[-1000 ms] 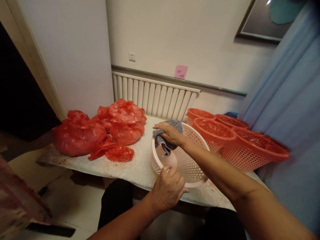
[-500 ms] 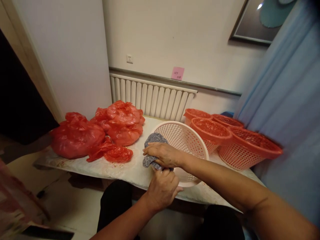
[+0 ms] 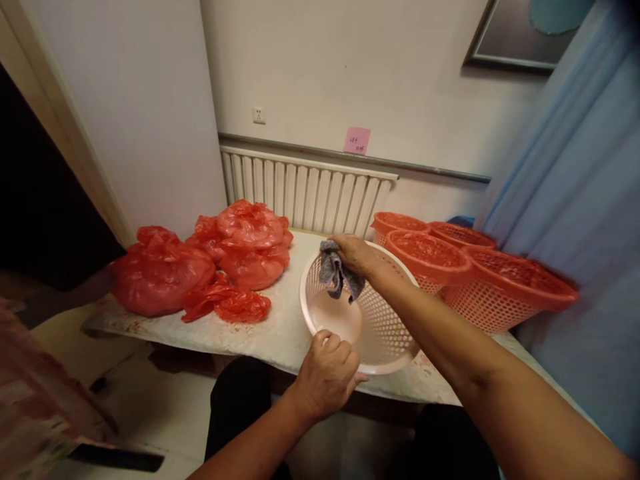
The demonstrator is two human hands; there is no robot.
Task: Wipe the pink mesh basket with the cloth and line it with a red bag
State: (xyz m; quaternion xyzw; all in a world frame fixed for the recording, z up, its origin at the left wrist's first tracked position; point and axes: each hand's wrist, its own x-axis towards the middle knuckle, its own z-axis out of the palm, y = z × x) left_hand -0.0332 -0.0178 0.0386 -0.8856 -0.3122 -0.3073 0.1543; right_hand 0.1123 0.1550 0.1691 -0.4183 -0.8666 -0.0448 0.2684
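A pale pink perforated basket (image 3: 395, 365) is tilted on the cloth-covered table, its open mouth facing me. My left hand (image 3: 330, 373) is closed around the near left part of its rim. At the basket's far rim, my right hand (image 3: 354, 255) grips a grey cloth (image 3: 333, 270); the cloth hangs down into the basket's mouth. The palm and some fingers of my right hand are hidden behind the cloth and rim.
Red plastic bags (image 3: 163, 273) lie on the left of the table (image 3: 280, 343). Several red perforated baskets (image 3: 500, 293) stand at the right, beside a blue curtain (image 3: 585, 220). Behind is a white radiator (image 3: 310, 193).
My right hand has moved with the cloth from the basket's near left rim to the far rim. The cloth now hangs inside. My left hand stays at the near rim.
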